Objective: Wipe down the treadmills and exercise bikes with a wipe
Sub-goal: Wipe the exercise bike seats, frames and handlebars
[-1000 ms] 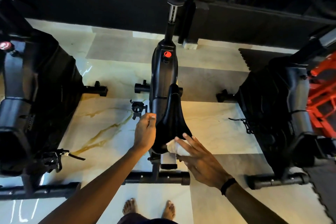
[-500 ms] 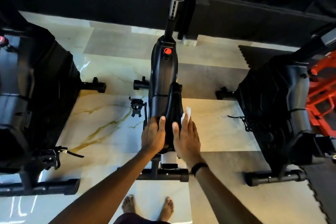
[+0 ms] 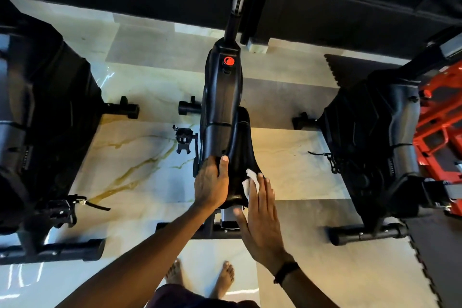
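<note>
A head-worn camera looks straight down on a pale marble-patterned floor (image 3: pixel 140 157) with gold veining, where three black exercise bikes stand side by side. The left bike (image 3: pixel 42 117) and the right bike (image 3: pixel 375 137) fill the edges of the view. Dark foam matting (image 3: pixel 440 257) with a toothed edge covers the floor at the far right, beside a red metal frame (image 3: pixel 442 120).

The middle bike (image 3: pixel 222 97) runs up the centre, its frame topped by a red knob (image 3: pixel 229 61) and its handlebar post (image 3: pixel 238 0) rising toward a dark wall. A pedal (image 3: pixel 184 139) juts out on its left side. At the near end sits the black saddle (image 3: pixel 240 157), narrow at the front and widening toward the person.

The left hand (image 3: pixel 212 182) grips the saddle's left edge, thumb lying on top and the fingers curled over the side. The right hand (image 3: pixel 261 217) lies flat against the saddle's right rear edge, fingers straight and close together, thumb spread toward the seat post. Under those fingertips is the white wipe (image 3: pixel 251 179), pressed to the saddle's right side with a crumpled corner poking out ahead of the fingers; how much of it lies beneath the palm is hard to tell. A black wristband (image 3: pixel 286 271) circles the right wrist.

At the bottom edge, two bare feet (image 3: pixel 200 275) stand on the floor behind the bike's rear base bar.
</note>
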